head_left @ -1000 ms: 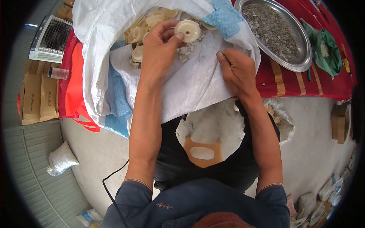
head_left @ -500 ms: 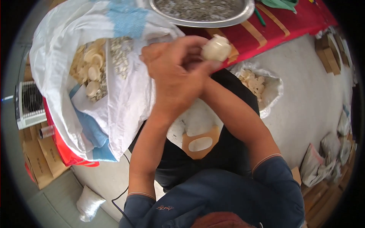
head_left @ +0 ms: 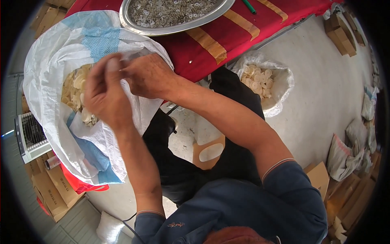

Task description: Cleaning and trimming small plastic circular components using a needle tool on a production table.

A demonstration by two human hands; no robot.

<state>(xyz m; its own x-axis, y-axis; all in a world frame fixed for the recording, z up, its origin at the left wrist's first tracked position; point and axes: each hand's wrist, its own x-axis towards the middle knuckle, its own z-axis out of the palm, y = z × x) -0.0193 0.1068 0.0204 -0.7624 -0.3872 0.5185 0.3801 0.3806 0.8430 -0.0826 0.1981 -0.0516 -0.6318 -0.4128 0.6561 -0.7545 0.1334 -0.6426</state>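
Note:
My left hand [head_left: 107,95] is over the mouth of a white woven sack with blue stripes [head_left: 44,81], its fingers curled and slightly blurred. Beside it, my right hand [head_left: 148,77] bends inward with its fingertips meeting the left hand near the thumb. Both hands look closed, but whatever lies between them is hidden. Cream-coloured round plastic pieces [head_left: 75,87] lie in the sack just left of my left hand, with small whitish bits [head_left: 92,120] below them.
An oval metal tray [head_left: 170,16] full of small metal parts stands on a red-covered table [head_left: 178,53] with brown tape strips. To the right, a bag-lined bin [head_left: 284,93] holds cream discs [head_left: 258,81]. A heater-like appliance [head_left: 32,136] stands left; cartons [head_left: 341,34] sit far right.
My hands have moved left from the table edge to over the sack. The cream round piece held in my left hand earlier no longer shows. The view has shifted.

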